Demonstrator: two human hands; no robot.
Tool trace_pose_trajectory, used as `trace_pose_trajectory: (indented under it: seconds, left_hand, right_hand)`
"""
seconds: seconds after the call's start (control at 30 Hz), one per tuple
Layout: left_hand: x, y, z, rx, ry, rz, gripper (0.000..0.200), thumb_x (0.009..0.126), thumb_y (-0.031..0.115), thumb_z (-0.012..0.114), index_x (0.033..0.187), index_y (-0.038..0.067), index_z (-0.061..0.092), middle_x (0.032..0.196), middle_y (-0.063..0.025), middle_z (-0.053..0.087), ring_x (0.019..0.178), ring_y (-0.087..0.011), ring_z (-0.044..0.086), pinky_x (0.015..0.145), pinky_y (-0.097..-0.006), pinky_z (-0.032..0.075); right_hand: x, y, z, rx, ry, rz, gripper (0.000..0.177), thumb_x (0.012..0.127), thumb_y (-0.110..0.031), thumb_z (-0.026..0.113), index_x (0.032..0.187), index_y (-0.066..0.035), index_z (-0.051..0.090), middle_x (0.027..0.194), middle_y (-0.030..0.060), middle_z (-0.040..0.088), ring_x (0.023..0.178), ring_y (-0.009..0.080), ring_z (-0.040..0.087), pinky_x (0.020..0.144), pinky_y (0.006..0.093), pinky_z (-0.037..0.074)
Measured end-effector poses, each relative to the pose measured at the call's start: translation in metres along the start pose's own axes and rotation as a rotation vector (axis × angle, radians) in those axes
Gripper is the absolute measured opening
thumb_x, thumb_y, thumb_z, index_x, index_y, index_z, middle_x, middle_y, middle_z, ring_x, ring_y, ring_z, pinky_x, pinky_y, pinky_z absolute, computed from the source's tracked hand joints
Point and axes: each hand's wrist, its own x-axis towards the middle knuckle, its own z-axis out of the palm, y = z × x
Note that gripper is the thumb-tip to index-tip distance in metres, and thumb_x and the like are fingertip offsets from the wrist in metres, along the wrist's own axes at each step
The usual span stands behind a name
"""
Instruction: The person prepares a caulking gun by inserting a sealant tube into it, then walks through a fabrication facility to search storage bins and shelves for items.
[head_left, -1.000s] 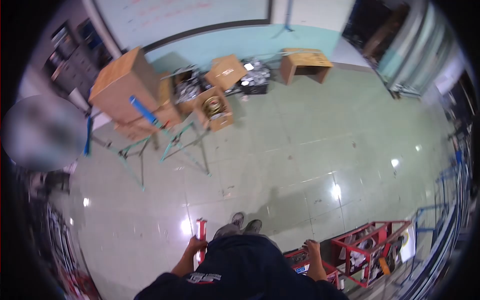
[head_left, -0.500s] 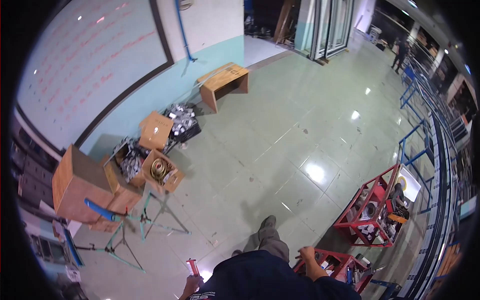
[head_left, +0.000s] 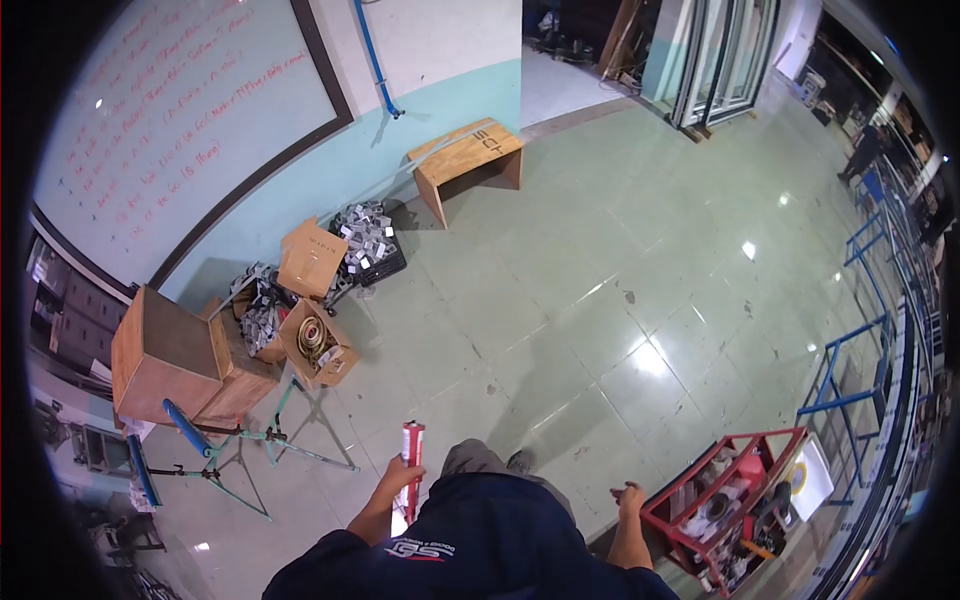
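Observation:
My left hand [head_left: 397, 478] is closed round a red caulking gun [head_left: 412, 440], held upright at my left side. Part of its body shows a pale or silvery tube, and its lower end is partly hidden by the hand. On the other side, my right hand [head_left: 628, 494] hangs with its fingers loosely apart and nothing visible in it. Close to that hand stands a red metal cart [head_left: 690, 535] loaded with tools and small parts; the hand appears apart from it.
Along the left wall are a wooden bench [head_left: 465, 150], a crate of grey metal pieces [head_left: 370, 235], cardboard boxes [head_left: 315, 260] and green roller stands [head_left: 240, 435]. Blue racks [head_left: 850, 400] line the right side. Another person [head_left: 865, 150] is far off at the back right.
I have walked forward over the tiled floor. My left hand with the caulking gun has come up. A nearer red cart has left the view, and the other cart is now beside my right hand.

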Motion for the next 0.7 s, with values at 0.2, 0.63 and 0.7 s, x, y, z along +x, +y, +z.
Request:
trace_pose_trajectory:
  seconds: [0.2,0.63,0.7]
  left_hand:
    - [0.089,0.083,0.041,0.040,-0.099,-0.043,0.033,0.064,0.013,0.073,0.089,0.000,0.055,0.073,-0.0080,0.061,0.062,-0.0174,0.061,0.056,-0.0312,0.050]
    - [0.315,0.252,0.105,0.147,-0.218,-0.078,0.029,0.060,0.008,0.072,0.083,0.000,0.055,0.065,-0.0092,0.060,0.055,-0.0197,0.060,0.051,-0.0333,0.050]
    - [0.352,0.281,0.128,0.131,-0.245,-0.081,0.030,0.059,0.007,0.072,0.083,0.001,0.055,0.066,-0.0091,0.060,0.055,-0.0194,0.060,0.051,-0.0336,0.050]
  right_hand:
    - [0.081,-0.115,0.013,0.150,-0.040,-0.132,0.038,0.078,-0.007,0.041,0.113,0.002,0.054,0.091,0.0144,0.064,0.075,0.0231,0.062,0.058,0.0365,0.050]
    - [0.062,-0.061,0.004,-0.097,-0.079,0.202,0.010,0.076,-0.011,0.055,0.080,-0.003,0.060,0.066,0.0102,0.055,0.057,0.0255,0.056,0.048,0.0386,0.045]
    - [0.092,-0.095,0.020,-0.094,-0.061,0.340,0.011,0.076,-0.011,0.055,0.081,-0.003,0.060,0.068,0.0109,0.056,0.059,0.0261,0.057,0.050,0.0394,0.046]
